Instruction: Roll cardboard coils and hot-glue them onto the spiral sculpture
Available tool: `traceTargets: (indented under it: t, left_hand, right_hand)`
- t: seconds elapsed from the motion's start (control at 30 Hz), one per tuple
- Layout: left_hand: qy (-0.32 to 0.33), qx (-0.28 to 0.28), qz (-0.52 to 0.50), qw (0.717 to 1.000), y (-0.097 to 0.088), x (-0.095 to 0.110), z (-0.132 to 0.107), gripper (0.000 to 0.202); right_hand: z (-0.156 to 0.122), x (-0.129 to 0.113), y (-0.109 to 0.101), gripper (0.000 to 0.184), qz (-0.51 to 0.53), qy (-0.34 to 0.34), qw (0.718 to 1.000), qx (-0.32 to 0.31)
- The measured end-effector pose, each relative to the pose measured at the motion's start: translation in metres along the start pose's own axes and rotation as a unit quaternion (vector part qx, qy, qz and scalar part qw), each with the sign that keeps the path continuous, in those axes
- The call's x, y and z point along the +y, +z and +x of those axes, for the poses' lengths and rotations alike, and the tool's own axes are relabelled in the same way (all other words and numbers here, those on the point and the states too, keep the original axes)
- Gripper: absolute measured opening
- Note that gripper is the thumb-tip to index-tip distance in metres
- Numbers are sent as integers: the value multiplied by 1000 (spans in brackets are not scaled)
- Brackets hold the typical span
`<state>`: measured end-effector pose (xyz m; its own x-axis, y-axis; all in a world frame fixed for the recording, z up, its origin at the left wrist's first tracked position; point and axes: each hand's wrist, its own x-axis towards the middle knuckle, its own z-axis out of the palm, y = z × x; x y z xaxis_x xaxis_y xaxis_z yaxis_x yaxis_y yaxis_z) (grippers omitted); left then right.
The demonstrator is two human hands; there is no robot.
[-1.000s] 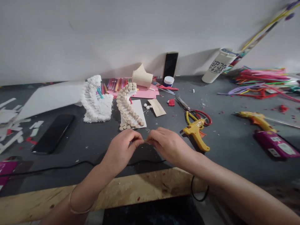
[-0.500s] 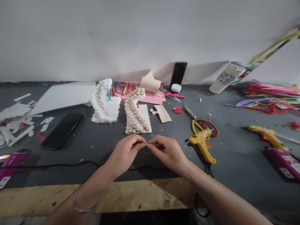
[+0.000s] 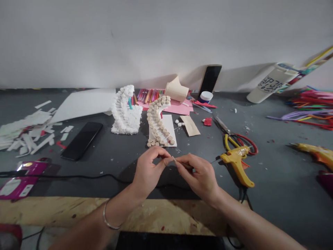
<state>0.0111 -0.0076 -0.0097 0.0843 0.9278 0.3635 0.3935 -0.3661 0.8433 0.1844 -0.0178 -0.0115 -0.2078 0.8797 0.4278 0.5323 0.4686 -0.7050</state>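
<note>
My left hand [image 3: 150, 170] and my right hand [image 3: 201, 174] meet fingertip to fingertip above the table's near side. Both pinch a thin beige strip [image 3: 174, 159], perhaps paper, and most of it is hidden by the fingers. Just beyond them a curved staircase-like model [image 3: 156, 121], edged with small beige rolls, stands on a white base. To its left is a similar model covered in white lumps [image 3: 125, 113] with a teal piece. A flat beige paper piece [image 3: 190, 125] lies behind my right hand, beside small white bits [image 3: 179, 123].
On the right lie a yellow glue gun [image 3: 238, 163], scissors [image 3: 231, 133] and a second glue gun [image 3: 314, 151]. A black phone [image 3: 82, 140] and white scraps [image 3: 31, 132] are on the left. A black cable [image 3: 104, 176] crosses behind the hands. A tumbler [image 3: 270, 83] stands at back right.
The camera has turned slightly left, so everything sits farther right in the picture. The hands stay together, and the tip of the beige strip shows more clearly between the fingertips.
</note>
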Motion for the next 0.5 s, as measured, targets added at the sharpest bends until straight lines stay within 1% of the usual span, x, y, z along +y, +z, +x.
traceTargets:
  t: [0.1, 0.2, 0.33, 0.43, 0.5]
  left_hand:
    - [22, 1, 5, 1000, 2, 1, -3, 11]
    - [15, 2, -9, 1000, 5, -2, -5, 12]
    - [-25, 3, -50, 998, 8, -9, -8, 11]
    - [-65, 7, -78, 995, 10, -12, -8, 12]
    - [-79, 14, -92, 993, 11, -12, -7, 12]
  right_hand:
    - [0, 1, 1, 14, -16, -24, 1000, 10]
    - [1, 2, 1, 13, -22, -33, 999, 13]
    - [1, 5, 1, 13, -28, -44, 999, 8]
    - [3, 6, -1, 15, -28, -54, 998, -16]
    - [4, 7, -2, 16, -23, -57, 998, -33]
